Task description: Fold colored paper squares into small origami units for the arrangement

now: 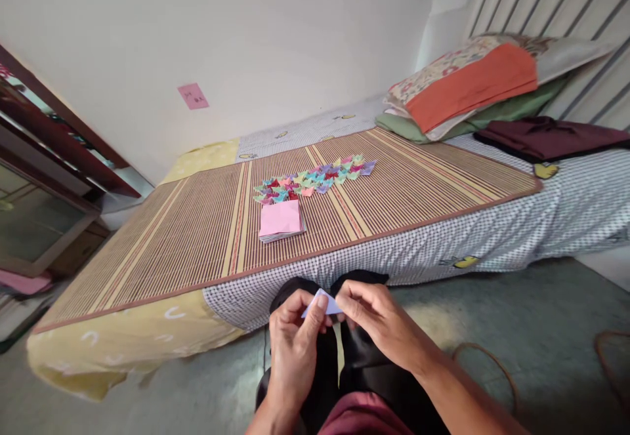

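Observation:
Above my lap, a small folded piece of pale blue-violet paper [331, 304] is held between both hands. My left hand [296, 332] pinches its left side, the thumb flat on the front face. On the other side, my right hand [371, 310] grips the right corner between thumb and fingers. The paper looks triangular, with its peak upward; its lower edge is partly behind my fingers. Ahead on the bed mat lies a stack of square paper [280, 218], pink on top. Just behind the stack, rows of small folded paper pieces [315, 179] in many colours stand close together.
A striped bamboo mat [197, 225] covers the bed, its brown-bound edge facing me. Pillows [472, 87] and a folded maroon cloth [556, 136] lie at the right end by the slatted headboard [541, 2]. A pink note [193, 96] is on the wall. A cord [492, 359] lies on the floor.

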The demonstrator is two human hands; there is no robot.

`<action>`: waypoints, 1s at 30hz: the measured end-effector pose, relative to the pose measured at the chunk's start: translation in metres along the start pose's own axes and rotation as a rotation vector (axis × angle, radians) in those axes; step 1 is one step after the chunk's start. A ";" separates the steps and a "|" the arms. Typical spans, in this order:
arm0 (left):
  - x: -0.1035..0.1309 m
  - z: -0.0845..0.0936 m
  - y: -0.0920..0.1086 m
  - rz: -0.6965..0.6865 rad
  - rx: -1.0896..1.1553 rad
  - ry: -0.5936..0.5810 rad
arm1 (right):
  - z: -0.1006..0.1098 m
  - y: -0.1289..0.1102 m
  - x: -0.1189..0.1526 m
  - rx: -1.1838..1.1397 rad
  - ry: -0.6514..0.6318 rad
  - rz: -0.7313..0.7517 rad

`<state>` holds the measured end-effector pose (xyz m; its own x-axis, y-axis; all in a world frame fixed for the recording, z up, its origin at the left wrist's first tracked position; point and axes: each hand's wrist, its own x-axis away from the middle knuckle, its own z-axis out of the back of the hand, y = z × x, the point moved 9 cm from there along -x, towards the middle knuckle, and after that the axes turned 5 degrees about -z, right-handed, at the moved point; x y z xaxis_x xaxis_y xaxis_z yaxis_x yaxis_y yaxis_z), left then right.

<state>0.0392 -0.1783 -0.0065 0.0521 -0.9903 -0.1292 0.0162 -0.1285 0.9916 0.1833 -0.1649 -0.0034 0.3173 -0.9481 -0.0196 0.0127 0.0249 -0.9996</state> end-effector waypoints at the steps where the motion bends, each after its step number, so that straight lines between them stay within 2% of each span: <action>1: 0.000 0.001 0.000 -0.007 0.007 0.021 | -0.001 0.001 0.000 0.000 -0.010 0.004; 4: 0.000 0.004 -0.001 0.002 0.012 0.056 | -0.002 0.000 0.001 -0.002 -0.002 0.031; 10: 0.000 0.000 -0.005 0.056 0.073 0.047 | -0.002 -0.009 0.005 0.081 0.040 0.093; 14: 0.001 -0.004 0.000 0.013 -0.016 0.044 | -0.007 -0.012 0.004 -0.011 0.019 0.098; 18: 0.001 -0.010 -0.001 0.027 -0.030 -0.021 | -0.005 -0.006 0.002 -0.071 0.058 0.086; 23: 0.003 -0.018 -0.003 0.070 -0.031 -0.192 | 0.011 0.007 -0.001 -0.051 0.128 0.067; 30: 0.004 -0.021 0.002 0.082 -0.046 -0.198 | 0.019 0.004 -0.002 -0.005 0.128 0.089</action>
<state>0.0602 -0.1811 -0.0055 -0.1420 -0.9891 -0.0394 0.0655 -0.0491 0.9966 0.2009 -0.1572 -0.0068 0.1937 -0.9748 -0.1103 -0.0149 0.1095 -0.9939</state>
